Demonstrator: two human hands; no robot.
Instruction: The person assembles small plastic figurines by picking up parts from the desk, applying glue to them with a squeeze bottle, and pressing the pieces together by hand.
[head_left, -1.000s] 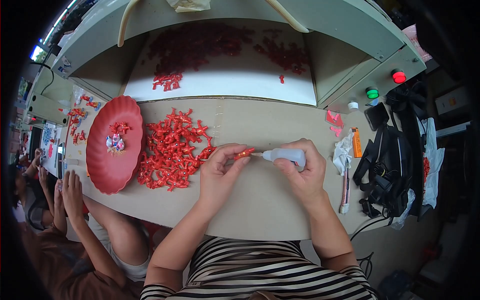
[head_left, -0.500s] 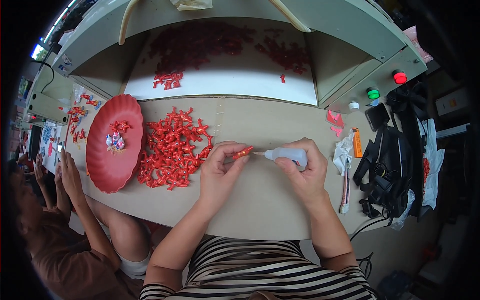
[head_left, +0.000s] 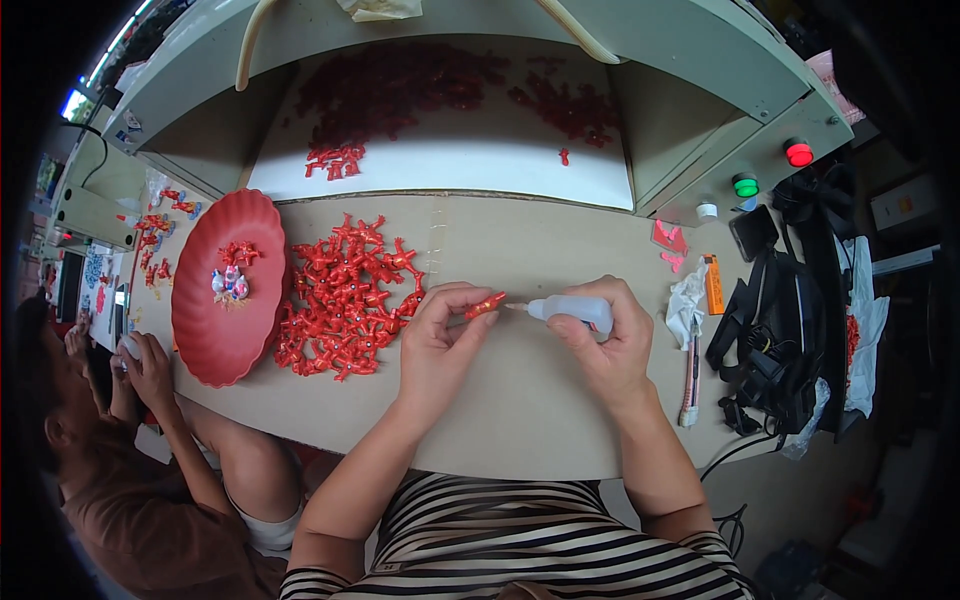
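Observation:
Between the thumb and fingers of my left hand is a small glossy red figure piece, its narrow end pointing right. My right hand is closed round a translucent white squeeze bottle with a fine nozzle. The nozzle tip is at the red piece's right end; whether they touch I cannot tell. Just left of my left hand lies a heap of similar red figure pieces. Beyond it stands a scalloped red tray holding a few red pieces and white-and-purple small figures.
Ahead, a hooded booth holds more red parts on a white floor. At right lie crumpled tissue, an orange box, a pen-like tool and a black strapped bag. A co-worker sits at left.
My hands, the red piece and the bottle hold almost the same place. At left, the co-worker's hands have come down and now hold a small whitish thing.

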